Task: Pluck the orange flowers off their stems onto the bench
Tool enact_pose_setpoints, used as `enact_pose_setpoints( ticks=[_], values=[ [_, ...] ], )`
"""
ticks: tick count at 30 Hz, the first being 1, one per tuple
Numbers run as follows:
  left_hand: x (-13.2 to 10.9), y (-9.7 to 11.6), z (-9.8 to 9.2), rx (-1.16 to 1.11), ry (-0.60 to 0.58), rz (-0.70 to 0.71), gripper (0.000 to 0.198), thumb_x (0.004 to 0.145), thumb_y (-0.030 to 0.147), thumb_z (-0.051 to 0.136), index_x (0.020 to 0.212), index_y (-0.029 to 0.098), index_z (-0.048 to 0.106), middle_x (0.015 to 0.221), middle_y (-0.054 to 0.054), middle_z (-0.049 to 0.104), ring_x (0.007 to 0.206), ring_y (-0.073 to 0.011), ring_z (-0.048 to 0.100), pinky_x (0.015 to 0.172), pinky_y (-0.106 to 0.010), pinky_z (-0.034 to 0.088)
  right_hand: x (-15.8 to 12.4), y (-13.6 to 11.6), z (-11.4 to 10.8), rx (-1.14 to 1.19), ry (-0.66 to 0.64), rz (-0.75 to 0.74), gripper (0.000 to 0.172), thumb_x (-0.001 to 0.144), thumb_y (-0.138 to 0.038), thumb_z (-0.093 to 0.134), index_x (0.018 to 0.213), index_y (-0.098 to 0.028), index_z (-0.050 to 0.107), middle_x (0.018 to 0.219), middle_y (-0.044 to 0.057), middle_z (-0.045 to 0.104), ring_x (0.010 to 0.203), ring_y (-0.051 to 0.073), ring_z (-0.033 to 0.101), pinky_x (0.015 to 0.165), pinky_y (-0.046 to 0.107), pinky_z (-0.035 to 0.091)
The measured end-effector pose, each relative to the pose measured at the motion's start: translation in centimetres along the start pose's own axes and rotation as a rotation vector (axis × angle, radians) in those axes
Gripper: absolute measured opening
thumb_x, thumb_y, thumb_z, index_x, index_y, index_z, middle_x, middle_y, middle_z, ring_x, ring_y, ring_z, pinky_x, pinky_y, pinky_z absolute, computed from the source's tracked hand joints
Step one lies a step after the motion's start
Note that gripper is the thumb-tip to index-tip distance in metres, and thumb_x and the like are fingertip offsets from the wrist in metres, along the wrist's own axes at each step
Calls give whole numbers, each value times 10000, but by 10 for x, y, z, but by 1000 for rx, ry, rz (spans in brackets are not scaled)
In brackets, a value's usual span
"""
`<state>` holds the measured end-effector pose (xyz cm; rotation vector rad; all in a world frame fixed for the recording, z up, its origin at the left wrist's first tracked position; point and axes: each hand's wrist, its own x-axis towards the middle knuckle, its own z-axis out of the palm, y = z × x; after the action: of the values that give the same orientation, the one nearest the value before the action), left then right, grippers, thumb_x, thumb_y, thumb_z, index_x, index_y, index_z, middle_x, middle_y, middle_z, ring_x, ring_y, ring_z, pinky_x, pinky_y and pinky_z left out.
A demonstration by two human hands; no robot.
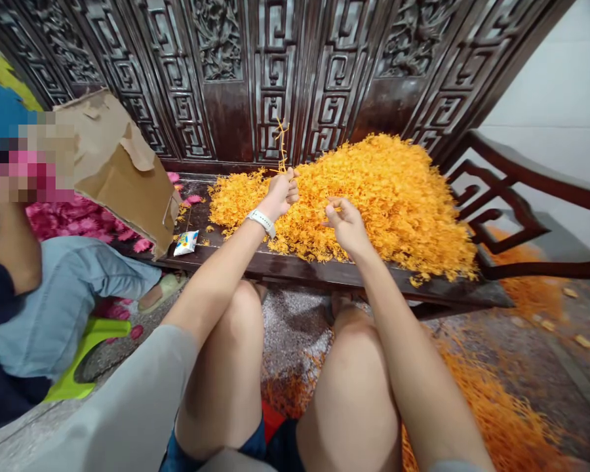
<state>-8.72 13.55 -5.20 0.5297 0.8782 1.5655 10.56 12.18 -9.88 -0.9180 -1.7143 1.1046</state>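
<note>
My left hand (281, 195), with a white watch on its wrist, is closed round a thin orange plastic stem (282, 145) that sticks up above the fingers with short side twigs. To its right, my right hand (348, 226) has its fingers curled in, thumb close to the forefinger. Whatever may be between those fingertips is too small to make out. Both hands are held over a large heap of orange artificial flower pieces (393, 190) on the dark wooden bench (305, 267).
Left of the heap, a torn cardboard box (132, 177) stands by pink petals (73, 219) and a small white packet (185, 243). A person in jeans (69, 282) sits at the left on a green stool (86, 360). Orange stems (491, 400) litter the floor at right.
</note>
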Motion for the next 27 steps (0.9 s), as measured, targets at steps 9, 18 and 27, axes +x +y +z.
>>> enact_pose_setpoints(
  ticks=[9,18,27],
  values=[
    [2,-5,3,47,-11,45,339,1111,434,536,862,207,500,529,110,240,387,-55,155,394,-200,123,-8,-10,12,63,-43,24,516,755,-474,871,1020,-236,497,1191,98,624,843,162,623,848,398,595],
    [-6,-9,12,97,3,6,300,1136,337,473,869,201,488,523,112,239,380,-49,165,396,-189,119,-7,-9,12,-199,-55,-67,710,829,-604,794,1417,-259,596,1016,45,657,722,179,544,683,352,495],
    [5,-15,6,101,23,25,325,1126,372,500,849,203,483,529,111,245,399,-54,158,408,-188,125,-11,-31,14,-357,-35,-291,238,989,-407,590,844,-223,634,823,48,662,776,224,570,771,363,425]
  ],
)
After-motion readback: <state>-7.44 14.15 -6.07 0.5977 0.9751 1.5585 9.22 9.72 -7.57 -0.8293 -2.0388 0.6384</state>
